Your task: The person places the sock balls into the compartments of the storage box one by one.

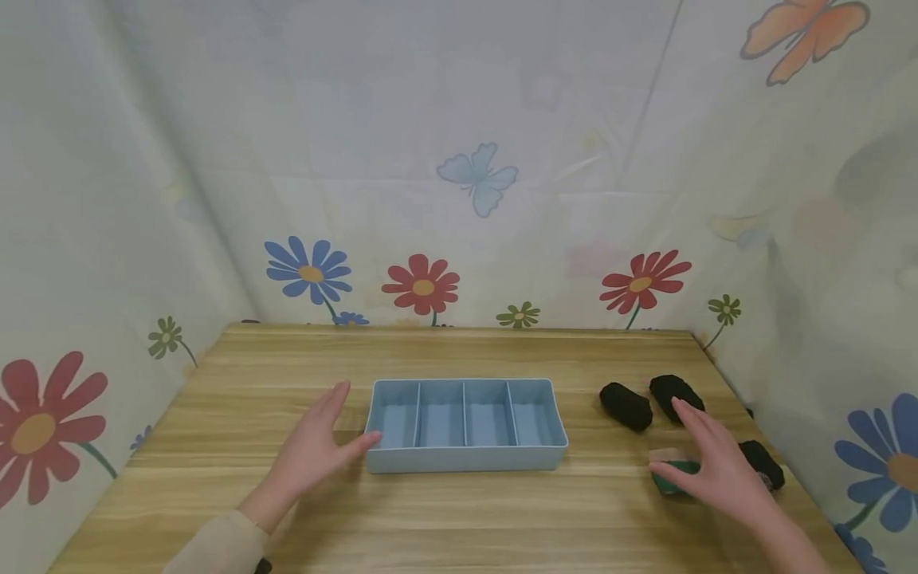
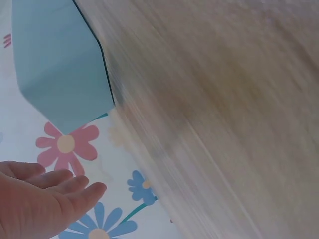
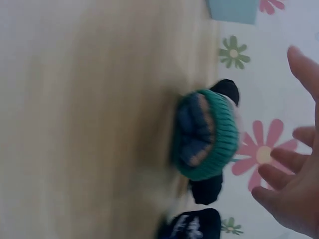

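Note:
A light blue tray (image 1: 466,460) with several compartments in a row sits on the wooden table. My left hand (image 1: 308,446) hovers by its left end, fingers spread, thumb tip overlapping the tray's edge in the head view; whether it touches cannot be told. My right hand (image 1: 724,466) is held open above a green rolled sock (image 3: 224,139), whose ribbed cuff surrounds blue and beige fabric. Part of this green bundle is hidden by the hand in the head view. Around it lie three black rolled bundles, probably socks: one black bundle (image 1: 626,406), another (image 1: 674,396), and a third (image 1: 763,465) with a pale mark.
The wooden table (image 1: 459,526) reaches back to a white curtain (image 1: 459,104) printed with flowers and butterflies, which also hangs along both sides. The black bundles lie near the table's right edge, with bare wood between them and the tray.

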